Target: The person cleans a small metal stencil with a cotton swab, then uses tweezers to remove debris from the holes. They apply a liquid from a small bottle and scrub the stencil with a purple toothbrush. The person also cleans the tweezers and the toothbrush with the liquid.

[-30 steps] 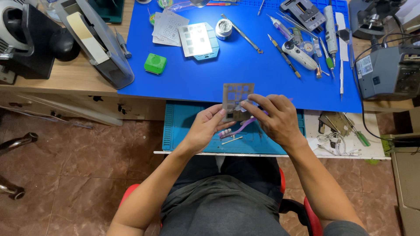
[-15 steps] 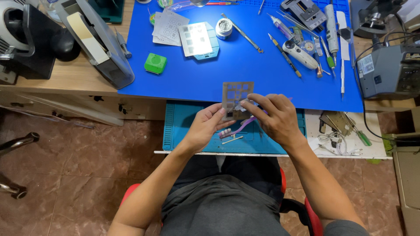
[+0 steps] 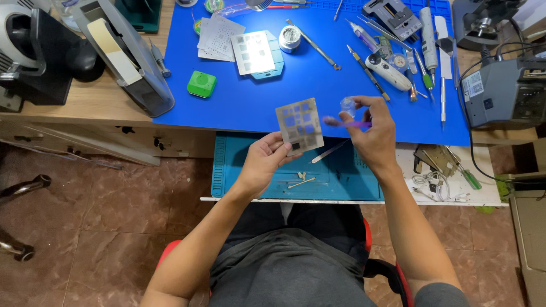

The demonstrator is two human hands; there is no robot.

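Blue mat point(image 3: 267, 96) covers the wooden desk point(image 3: 85, 102) above brown floor tiles point(image 3: 102, 227); left hand point(image 3: 263, 162) grasps a metal stencil point(image 3: 299, 125); right hand point(image 3: 372, 132) pinches a purple tool point(image 3: 347, 122).

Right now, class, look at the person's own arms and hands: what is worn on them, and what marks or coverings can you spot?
Both arms are bare from above the elbow to the fingertips. The left hand and right hand wear no gloves, and no watch, ring or band shows. A grey short sleeve shows at the right shoulder. No markings can be made out.
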